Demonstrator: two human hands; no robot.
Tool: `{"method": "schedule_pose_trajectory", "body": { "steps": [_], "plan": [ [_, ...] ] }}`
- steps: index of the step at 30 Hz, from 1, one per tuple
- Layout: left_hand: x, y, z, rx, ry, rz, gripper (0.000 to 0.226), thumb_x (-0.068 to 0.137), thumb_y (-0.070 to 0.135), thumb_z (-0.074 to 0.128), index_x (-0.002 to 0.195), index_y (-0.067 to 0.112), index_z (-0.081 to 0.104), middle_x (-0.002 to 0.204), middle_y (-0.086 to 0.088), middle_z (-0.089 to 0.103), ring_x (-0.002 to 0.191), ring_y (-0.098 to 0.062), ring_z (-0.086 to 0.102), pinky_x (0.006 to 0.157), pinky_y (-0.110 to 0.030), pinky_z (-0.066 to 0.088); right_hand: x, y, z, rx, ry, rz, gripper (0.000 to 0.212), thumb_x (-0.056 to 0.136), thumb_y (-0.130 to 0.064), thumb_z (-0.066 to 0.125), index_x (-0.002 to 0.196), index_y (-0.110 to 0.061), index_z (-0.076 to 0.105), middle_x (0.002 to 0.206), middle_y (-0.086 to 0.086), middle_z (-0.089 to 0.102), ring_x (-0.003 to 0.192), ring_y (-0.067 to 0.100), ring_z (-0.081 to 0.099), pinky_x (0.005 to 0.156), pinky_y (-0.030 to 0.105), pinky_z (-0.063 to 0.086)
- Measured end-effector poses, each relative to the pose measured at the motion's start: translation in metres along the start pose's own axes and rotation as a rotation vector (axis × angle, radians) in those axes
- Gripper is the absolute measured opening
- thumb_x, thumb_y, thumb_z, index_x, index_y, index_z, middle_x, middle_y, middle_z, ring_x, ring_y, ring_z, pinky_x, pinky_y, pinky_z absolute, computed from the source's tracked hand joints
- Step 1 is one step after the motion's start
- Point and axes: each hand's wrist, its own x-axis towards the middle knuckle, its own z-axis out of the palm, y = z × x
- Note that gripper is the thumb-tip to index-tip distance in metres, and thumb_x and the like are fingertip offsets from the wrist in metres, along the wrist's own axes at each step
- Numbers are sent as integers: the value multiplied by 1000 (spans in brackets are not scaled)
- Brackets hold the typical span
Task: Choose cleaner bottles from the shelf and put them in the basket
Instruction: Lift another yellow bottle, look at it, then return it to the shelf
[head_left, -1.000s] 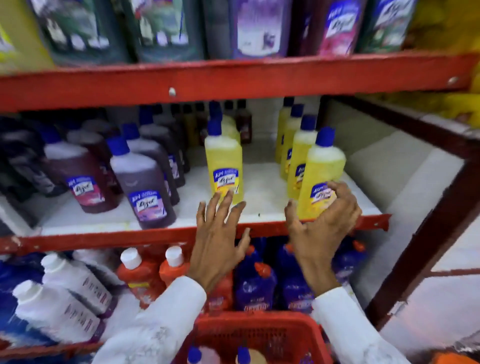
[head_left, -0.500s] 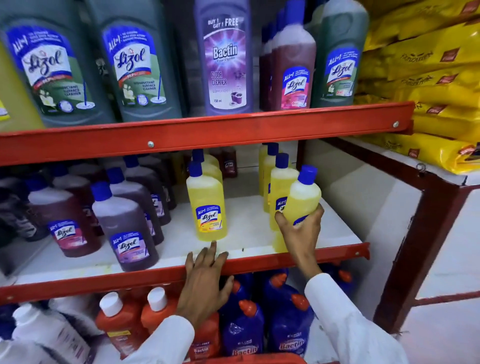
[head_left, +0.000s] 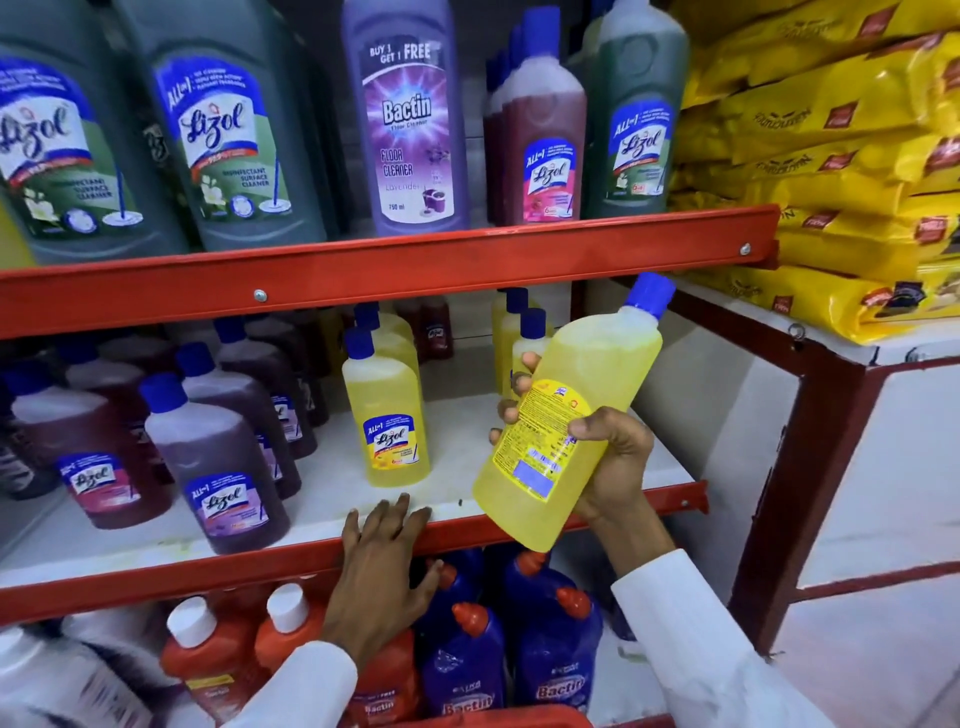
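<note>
My right hand (head_left: 610, 462) grips a yellow cleaner bottle (head_left: 569, 415) with a blue cap, held off the shelf, tilted with its back label toward me. My left hand (head_left: 382, 566) rests flat with spread fingers on the red front edge of the middle shelf (head_left: 156, 574). More yellow bottles (head_left: 387, 410) stand on that white shelf behind my hands. Only the red rim of the basket (head_left: 498, 717) shows at the bottom edge.
Purple and maroon bottles (head_left: 223, 467) fill the left of the middle shelf. Big green, purple and maroon bottles (head_left: 408, 119) stand on the top shelf. Orange (head_left: 208, 654) and blue bottles (head_left: 462, 670) sit below. Yellow sacks (head_left: 831, 171) are stacked at right.
My right hand lifted the yellow bottle off the shelf and turned it so the back label faces me. The view tilted upward; my left hand stayed on the shelf edge.
</note>
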Motion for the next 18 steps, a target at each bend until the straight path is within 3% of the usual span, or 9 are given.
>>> {"method": "schedule_pose_trajectory", "body": {
  "steps": [2, 4, 7, 9, 11, 13, 18],
  "plan": [
    [0, 1, -1, 4, 1, 0, 64, 86, 51, 56, 144, 30, 39, 157, -3, 38, 147, -25, 30, 125, -53, 7, -2, -3, 5, -132, 144, -14, 73, 44, -16, 67, 116, -6, 60, 95, 7, 63, 81, 27, 58, 82, 45, 47],
    [0, 2, -2, 5, 8, -2, 64, 86, 51, 57, 144, 29, 40, 155, -3, 41, 145, -25, 32, 124, -53, 8, -4, -1, 12, -466, 415, -75, 56, 45, -24, 70, 100, -13, 68, 87, 6, 66, 76, 25, 59, 76, 44, 50],
    [0, 3, -2, 16, 10, 0, 63, 86, 50, 57, 143, 29, 40, 154, -2, 42, 144, -25, 33, 125, -52, 8, -8, 9, 19, -1088, 756, -261, 67, 48, -41, 75, 109, -25, 52, 93, -4, 64, 79, 8, 62, 68, 30, 53],
    [-1, 3, -3, 14, 9, 0, 61, 86, 49, 57, 142, 30, 40, 153, -2, 43, 144, -25, 34, 125, -53, 8, -11, 17, 18, -1348, 815, -377, 81, 52, -41, 79, 123, -27, 41, 110, -7, 57, 98, 9, 58, 79, 31, 53],
    [-1, 3, -3, 7, 7, 2, 62, 85, 48, 59, 142, 30, 40, 153, -2, 43, 144, -26, 34, 124, -53, 8, -13, 22, 14, -1496, 860, -454, 92, 52, -39, 82, 131, -22, 37, 118, -4, 51, 111, 22, 54, 91, 46, 51],
    [-1, 3, -3, 15, 8, 5, 63, 84, 47, 61, 141, 30, 41, 153, -2, 44, 143, -26, 35, 124, -53, 8, -14, 24, 12, -1568, 905, -491, 96, 51, -38, 83, 132, -22, 35, 117, -6, 46, 113, 27, 53, 94, 52, 49],
    [-1, 3, -3, 34, 12, 9, 63, 83, 46, 62, 141, 29, 41, 151, -2, 46, 141, -26, 37, 124, -54, 11, -15, 26, 10, -1565, 905, -499, 95, 52, -37, 86, 131, -23, 35, 116, -6, 44, 112, 26, 52, 94, 50, 48]
  ]
}}
